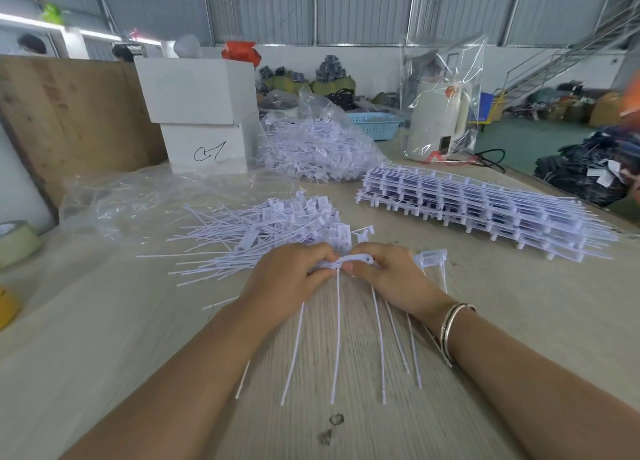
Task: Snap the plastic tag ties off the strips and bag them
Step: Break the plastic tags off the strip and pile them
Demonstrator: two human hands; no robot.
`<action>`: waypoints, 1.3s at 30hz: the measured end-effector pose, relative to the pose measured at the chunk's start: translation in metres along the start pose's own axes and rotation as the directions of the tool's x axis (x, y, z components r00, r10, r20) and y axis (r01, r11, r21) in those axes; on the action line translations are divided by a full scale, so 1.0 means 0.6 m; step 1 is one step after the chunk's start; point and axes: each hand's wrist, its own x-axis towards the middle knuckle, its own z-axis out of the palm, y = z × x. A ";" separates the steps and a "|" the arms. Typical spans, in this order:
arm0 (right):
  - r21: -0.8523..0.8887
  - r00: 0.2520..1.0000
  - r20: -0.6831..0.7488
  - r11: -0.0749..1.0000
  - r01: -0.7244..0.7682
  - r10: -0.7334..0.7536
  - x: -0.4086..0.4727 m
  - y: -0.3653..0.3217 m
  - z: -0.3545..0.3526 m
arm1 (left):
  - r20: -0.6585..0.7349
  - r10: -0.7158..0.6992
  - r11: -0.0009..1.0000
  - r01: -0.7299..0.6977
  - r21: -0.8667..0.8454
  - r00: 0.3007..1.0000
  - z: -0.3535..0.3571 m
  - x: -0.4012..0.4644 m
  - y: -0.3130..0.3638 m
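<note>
My left hand (291, 272) and my right hand (391, 276) both grip one white strip of tag ties (353, 261) at the table's middle; its thin tails (337, 338) fan out toward me. A loose pile of snapped-off ties (277, 231) lies just beyond my left hand. A stack of whole strips (478, 206) sits to the right. A clear bag full of ties (315, 148) rests farther back, and an empty clear bag (138, 196) lies flat at the left.
Two white boxes (201, 113) stand at the back left against a wooden board (69, 113). A white kettle in clear plastic (440, 120) and a blue basket (375, 123) sit at the back. Tape rolls (17, 243) lie at the left edge.
</note>
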 end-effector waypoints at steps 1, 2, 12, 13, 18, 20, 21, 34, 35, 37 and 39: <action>-0.008 1.000 0.003 1.000 0.008 -0.008 -0.001 0.000 0.000 | 0.009 -0.003 1.000 0.004 -0.027 1.000 -0.001 0.000 -0.001; -0.014 1.000 0.003 1.000 0.015 -0.015 -0.001 -0.001 0.001 | 0.019 -0.004 0.999 0.005 -0.045 1.000 -0.003 0.000 -0.002; -0.153 0.998 -0.018 0.986 0.062 -0.066 -0.005 -0.007 -0.003 | 0.045 0.002 0.989 0.005 -0.146 0.999 -0.003 0.001 -0.014; -0.187 0.997 -0.018 0.979 0.076 -0.080 -0.006 -0.007 -0.004 | 0.044 -0.001 0.987 0.008 -0.161 0.999 -0.003 0.001 -0.014; -0.281 0.991 -0.024 0.952 0.122 -0.135 -0.007 -0.007 -0.004 | 0.051 -0.007 0.965 0.020 -0.262 0.999 -0.005 -0.001 -0.014; -0.159 0.996 -0.034 0.984 0.078 -0.084 -0.005 -0.009 -0.004 | 0.016 0.013 0.950 -0.008 -0.312 1.000 -0.006 0.000 -0.009; -0.033 0.997 -0.045 0.998 0.055 -0.056 -0.004 -0.011 -0.003 | 0.001 0.003 0.935 -0.003 -0.354 1.000 -0.005 0.001 -0.006; -0.497 0.999 -0.010 0.867 0.028 -0.037 0.003 0.004 -0.009 | -0.080 0.074 0.995 -0.079 -0.061 0.994 -0.005 0.001 0.010; -0.506 0.999 -0.040 0.863 0.010 -0.035 0.004 0.007 -0.011 | -0.092 0.069 0.996 -0.074 -0.050 0.993 -0.007 0.002 0.012; -0.412 0.984 -0.162 0.911 -0.005 -0.068 0.005 0.008 -0.012 | -0.104 0.045 0.997 -0.051 -0.053 0.994 -0.008 0.003 0.017; -0.272 0.967 -0.242 0.962 0.012 -0.080 0.004 -0.003 -0.010 | -0.095 0.015 0.998 -0.021 -0.058 0.995 -0.005 0.003 0.025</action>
